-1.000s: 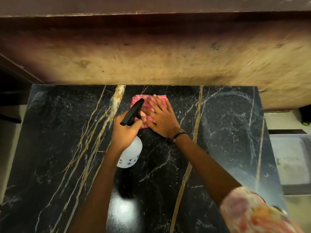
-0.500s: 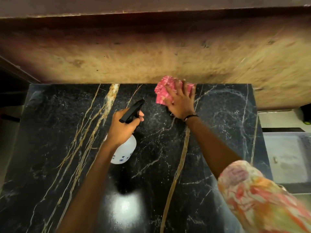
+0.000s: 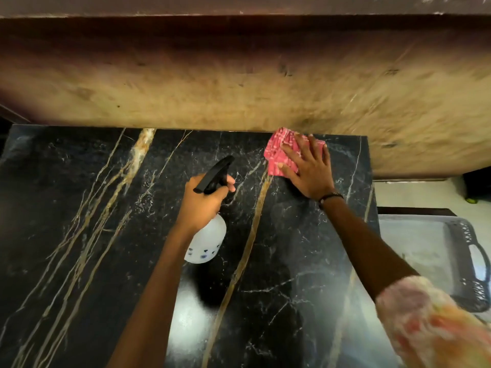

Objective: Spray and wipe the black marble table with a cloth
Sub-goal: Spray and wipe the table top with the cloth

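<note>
The black marble table with gold and white veins fills the lower view. My right hand lies flat, fingers spread, pressing a pink checked cloth onto the table's far edge, right of centre. My left hand grips a white spray bottle with a black trigger head, held above the middle of the table with the nozzle pointing away from me. Much of the cloth is hidden under my fingers.
A tan stone wall rises straight behind the table's far edge. To the right, beyond the table's right edge, a grey plastic basket with a handle sits lower down on a pale floor.
My right hand slid the cloth from the table's centre up and right to the far edge. The left hand with the bottle stayed near the middle.
</note>
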Available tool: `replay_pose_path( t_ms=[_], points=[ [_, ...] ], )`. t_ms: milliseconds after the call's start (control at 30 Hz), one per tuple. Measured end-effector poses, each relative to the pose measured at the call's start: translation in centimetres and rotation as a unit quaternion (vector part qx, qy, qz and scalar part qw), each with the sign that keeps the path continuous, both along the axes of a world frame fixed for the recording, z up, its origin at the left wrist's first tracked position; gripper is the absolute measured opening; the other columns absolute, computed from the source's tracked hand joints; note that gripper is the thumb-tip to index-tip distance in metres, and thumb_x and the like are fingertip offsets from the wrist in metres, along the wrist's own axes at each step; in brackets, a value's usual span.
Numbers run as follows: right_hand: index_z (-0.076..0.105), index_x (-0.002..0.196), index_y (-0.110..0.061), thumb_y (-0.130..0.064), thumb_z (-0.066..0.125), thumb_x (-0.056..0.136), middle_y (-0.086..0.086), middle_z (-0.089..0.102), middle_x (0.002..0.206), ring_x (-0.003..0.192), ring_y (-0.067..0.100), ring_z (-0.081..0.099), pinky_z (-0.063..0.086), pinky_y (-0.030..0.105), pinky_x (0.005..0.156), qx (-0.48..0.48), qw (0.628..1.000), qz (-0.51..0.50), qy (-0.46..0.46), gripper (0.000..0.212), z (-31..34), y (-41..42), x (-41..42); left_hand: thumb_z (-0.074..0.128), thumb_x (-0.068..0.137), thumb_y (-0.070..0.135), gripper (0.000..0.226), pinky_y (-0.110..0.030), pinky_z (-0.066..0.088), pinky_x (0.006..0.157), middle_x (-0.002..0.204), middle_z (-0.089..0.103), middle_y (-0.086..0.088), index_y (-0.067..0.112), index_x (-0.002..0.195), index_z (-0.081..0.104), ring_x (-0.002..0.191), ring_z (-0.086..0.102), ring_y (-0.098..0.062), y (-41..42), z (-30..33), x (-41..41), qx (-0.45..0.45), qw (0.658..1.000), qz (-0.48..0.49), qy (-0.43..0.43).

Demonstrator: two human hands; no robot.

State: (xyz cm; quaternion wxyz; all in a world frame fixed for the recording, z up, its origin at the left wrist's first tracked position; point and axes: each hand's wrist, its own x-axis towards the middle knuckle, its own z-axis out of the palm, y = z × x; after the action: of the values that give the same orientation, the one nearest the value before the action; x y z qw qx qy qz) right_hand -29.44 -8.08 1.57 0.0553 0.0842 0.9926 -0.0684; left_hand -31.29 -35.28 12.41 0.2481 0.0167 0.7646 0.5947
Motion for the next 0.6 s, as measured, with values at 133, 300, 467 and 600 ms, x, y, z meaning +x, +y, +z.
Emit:
replay_pose_path(
  t_ms=[133,300,467,600],
  points=[
    [0.021,0.148,-0.041,-0.061,0.029,0.094,-0.001,0.008,0.161,0.147,0.034,-0.001,-0.008,0.058,0.113,-0.019,1.000,-0.004,-0.017,0.058,0.5,-2.9,-4.7,0.046,0.087,-0.011,0.022,-0.019,0.031,0.038,0.082,0.065,-0.012,-0.002,0.096,0.065,0.032,0.036,-0.004,1.9,0.1,0.7,0.005,1.000,0.014,0.002],
    [0.031,0.145,-0.037,-0.056,0.027,0.093,0.003,0.021,0.158,0.147,0.033,0.008,0.004,0.060,0.115,-0.034,0.990,0.136,0.018,0.055,0.1,-6.1,-2.3,0.049,0.087,-0.011,0.020,-0.020,0.031,0.039,0.051,0.061,0.009,0.000,0.079,0.064,0.031,0.037,-0.004,4.0,0.1,1.2,-0.009,1.000,0.009,0.001],
    [0.030,0.145,-0.039,-0.062,0.024,0.094,0.001,0.025,0.157,0.146,0.029,0.014,0.009,0.055,0.117,-0.013,0.986,0.158,0.049,0.057,-0.6,0.2,4.0,0.048,0.087,-0.011,0.018,-0.013,0.036,0.042,0.076,0.063,-0.015,-0.004,0.090,0.064,0.034,0.044,-0.001,6.0,0.0,1.3,-0.012,1.000,-0.008,0.010],
    [0.031,0.145,-0.037,-0.067,0.015,0.093,0.003,0.025,0.157,0.146,0.031,0.015,0.012,0.058,0.115,-0.004,0.997,0.065,0.033,0.062,-0.5,5.9,3.7,0.047,0.087,-0.012,0.020,-0.005,0.037,0.045,0.087,0.064,-0.018,-0.004,0.094,0.064,0.039,0.051,0.005,7.2,-0.2,1.6,-0.009,1.000,-0.012,0.020]
  ],
)
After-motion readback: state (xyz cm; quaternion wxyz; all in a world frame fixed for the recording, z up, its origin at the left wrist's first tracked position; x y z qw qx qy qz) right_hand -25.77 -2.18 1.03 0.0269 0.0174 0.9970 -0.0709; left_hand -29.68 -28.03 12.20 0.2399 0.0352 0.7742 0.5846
